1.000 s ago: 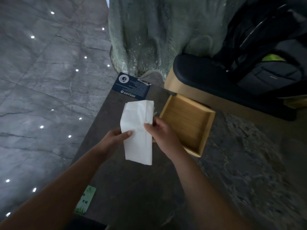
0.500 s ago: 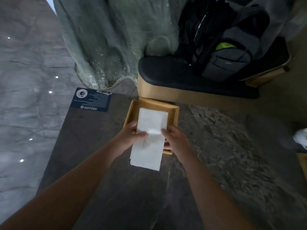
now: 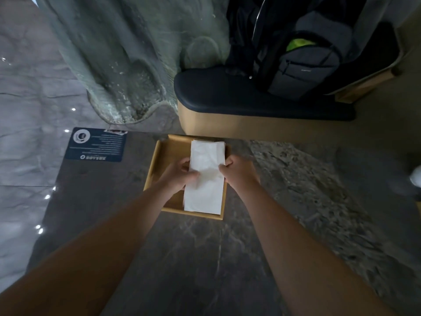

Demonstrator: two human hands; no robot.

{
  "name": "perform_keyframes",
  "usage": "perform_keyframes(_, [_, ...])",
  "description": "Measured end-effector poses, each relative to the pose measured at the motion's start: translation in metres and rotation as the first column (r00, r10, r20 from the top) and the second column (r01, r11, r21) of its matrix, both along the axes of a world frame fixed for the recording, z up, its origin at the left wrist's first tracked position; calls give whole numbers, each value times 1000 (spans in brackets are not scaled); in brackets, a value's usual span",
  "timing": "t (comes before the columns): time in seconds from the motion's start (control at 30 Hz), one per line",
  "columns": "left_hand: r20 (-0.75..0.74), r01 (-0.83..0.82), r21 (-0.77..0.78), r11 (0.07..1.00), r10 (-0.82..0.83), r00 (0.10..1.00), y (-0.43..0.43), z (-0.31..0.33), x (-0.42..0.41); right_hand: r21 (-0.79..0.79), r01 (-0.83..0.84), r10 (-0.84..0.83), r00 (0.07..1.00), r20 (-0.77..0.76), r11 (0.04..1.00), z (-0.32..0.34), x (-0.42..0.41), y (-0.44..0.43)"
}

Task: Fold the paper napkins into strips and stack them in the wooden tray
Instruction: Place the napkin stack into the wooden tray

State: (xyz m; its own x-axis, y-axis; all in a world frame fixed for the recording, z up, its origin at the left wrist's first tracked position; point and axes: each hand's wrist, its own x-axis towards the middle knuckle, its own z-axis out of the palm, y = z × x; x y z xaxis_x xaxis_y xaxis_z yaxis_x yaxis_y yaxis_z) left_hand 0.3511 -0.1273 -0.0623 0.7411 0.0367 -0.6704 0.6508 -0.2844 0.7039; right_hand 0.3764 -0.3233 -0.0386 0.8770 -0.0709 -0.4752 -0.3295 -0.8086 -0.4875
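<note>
A white paper napkin (image 3: 206, 179), folded into a long strip, lies lengthwise over the right half of the square wooden tray (image 3: 157, 165). My left hand (image 3: 178, 175) pinches the strip's left edge near its middle. On the opposite edge my right hand (image 3: 238, 172) grips it at the same height. The strip's far end reaches the tray's back wall and its near end reaches the front wall. I cannot tell whether the strip rests on the tray floor or is held just above it.
The tray sits at the far edge of a dark stone table (image 3: 193, 258). A blue printed card (image 3: 96, 144) lies to the tray's left. Behind the table stand a green sculpted column (image 3: 127, 60) and a padded bench (image 3: 250, 96) carrying a grey backpack (image 3: 303, 62).
Both hands carried the folded napkin from in front of the tray forward and down into it. The head camera shifted, so the tray is now centred in view.
</note>
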Motion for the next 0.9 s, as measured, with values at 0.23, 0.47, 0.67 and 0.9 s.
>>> perform_keyframes(0.23, [72,105,142,984,-116,991,-1,-4,-3,-103,-105,109,994,28,989,4,-7,-6])
perform_keyframes(0.47, [164,170,426,889,-261,951,0,4,-9,-205,-453,495,825,272,868,-4,-14,-3])
perform_keyframes(0.67, [239,313,747,586,-677,696,9,8,-48,-312,-665,717,691,85,678,-18,-26,2])
perform_keyframes(0.9, [146,403,766,500,-747,649,0,7,-74,-405,-703,772,635,12,585,-15,-24,0])
